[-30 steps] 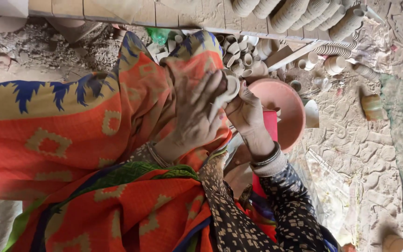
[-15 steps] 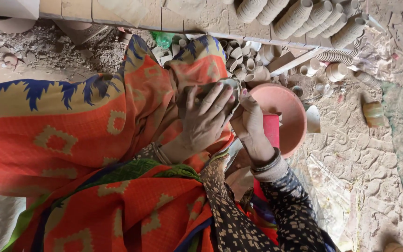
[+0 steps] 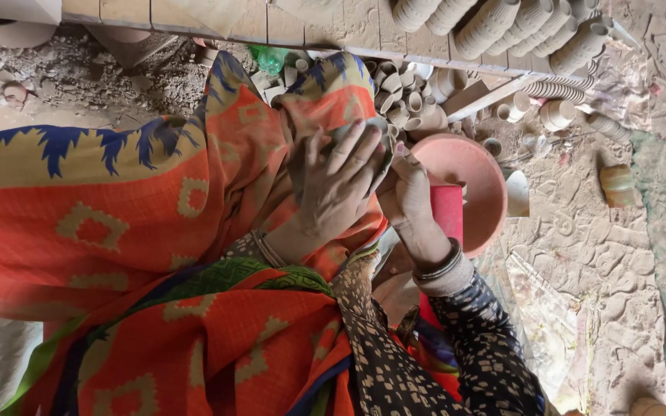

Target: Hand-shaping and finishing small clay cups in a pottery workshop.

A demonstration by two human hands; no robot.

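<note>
My left hand is spread over a small grey clay cup, fingers wrapped across its side, above my knee draped in orange patterned cloth. My right hand presses against the cup from the right, fingers curled at its lower edge. Most of the cup is hidden under my left palm; only part of its rim shows. Both wrists wear bangles.
A pink round basin sits just right of my hands on dried, cracked mud ground. Several loose clay cups lie behind it, and stacked rows of cups lie at the top right. A green bottle lies near the bricks.
My left hand has shifted over the cup and its fingers have spread more across it; the right hand stays against the cup's right side.
</note>
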